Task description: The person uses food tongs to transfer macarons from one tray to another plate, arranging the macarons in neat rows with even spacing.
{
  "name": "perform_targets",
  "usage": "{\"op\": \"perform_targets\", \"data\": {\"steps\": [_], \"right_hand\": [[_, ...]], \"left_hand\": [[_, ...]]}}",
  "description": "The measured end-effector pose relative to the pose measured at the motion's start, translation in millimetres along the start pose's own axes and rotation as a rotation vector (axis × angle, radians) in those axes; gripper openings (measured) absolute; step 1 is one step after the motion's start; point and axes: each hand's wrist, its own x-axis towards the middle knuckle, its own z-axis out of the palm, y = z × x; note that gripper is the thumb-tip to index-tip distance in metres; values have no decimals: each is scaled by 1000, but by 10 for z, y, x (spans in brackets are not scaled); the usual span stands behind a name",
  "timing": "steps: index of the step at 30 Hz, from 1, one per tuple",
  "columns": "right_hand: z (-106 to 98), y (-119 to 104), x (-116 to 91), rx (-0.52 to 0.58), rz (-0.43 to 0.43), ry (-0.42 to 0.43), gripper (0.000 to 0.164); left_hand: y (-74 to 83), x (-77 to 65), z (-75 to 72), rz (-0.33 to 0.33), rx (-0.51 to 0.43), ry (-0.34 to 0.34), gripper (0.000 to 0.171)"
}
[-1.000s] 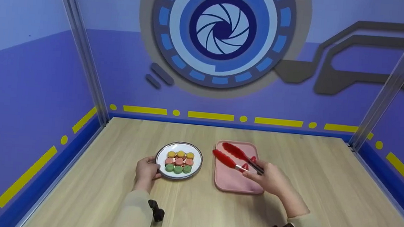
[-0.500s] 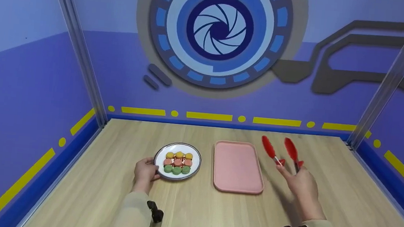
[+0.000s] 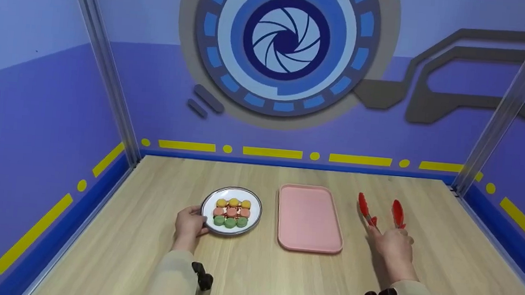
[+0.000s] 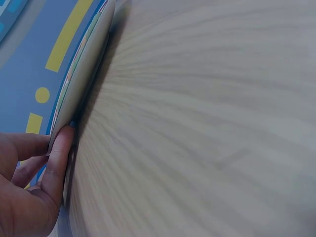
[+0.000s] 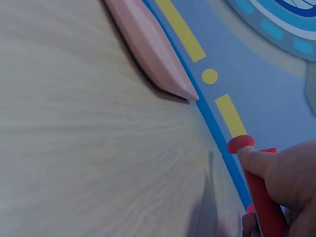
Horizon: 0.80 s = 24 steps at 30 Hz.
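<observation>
A white plate (image 3: 234,193) with a dark rim carries rows of yellow, pink and green macarons (image 3: 231,212). My left hand (image 3: 189,225) pinches its left edge, thumb on the rim and fingers beneath. From the side, the left wrist view shows the plate (image 4: 85,71) close over the table and the fingers (image 4: 60,153) at its edge. To the right of a pink tray (image 3: 308,244), my right hand (image 3: 395,252) holds red-tipped tongs (image 3: 398,211), their arms spread with nothing between the tips. In the right wrist view a red tong handle (image 5: 264,205) lies in the hand.
The pink tray lies flat between plate and tongs, with nothing on it. A light wooden table (image 3: 261,275) carries everything. Blue printed walls (image 3: 153,95) enclose it at the back and both sides, with metal posts (image 3: 104,53) at the corners.
My right hand has carried the tongs from above the pink tray to the tray's right, then lower. The tong arms have spread wider. My left hand and the plate have stayed in place.
</observation>
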Motion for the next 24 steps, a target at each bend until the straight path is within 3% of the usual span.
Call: {"op": "perform_targets", "data": {"steps": [5, 12, 19, 24], "right_hand": [[39, 9, 29, -15, -24, 9, 83], [63, 5, 56, 31, 62, -43, 82], [44, -29, 41, -16, 43, -31, 92], [37, -64, 27, 5, 129, -34, 93]], "left_hand": [[7, -7, 12, -2, -20, 1, 48], [-21, 20, 7, 6, -13, -9, 48], [-21, 31, 4, 23, -25, 4, 49], [-23, 35, 4, 10, -39, 9, 50]]}}
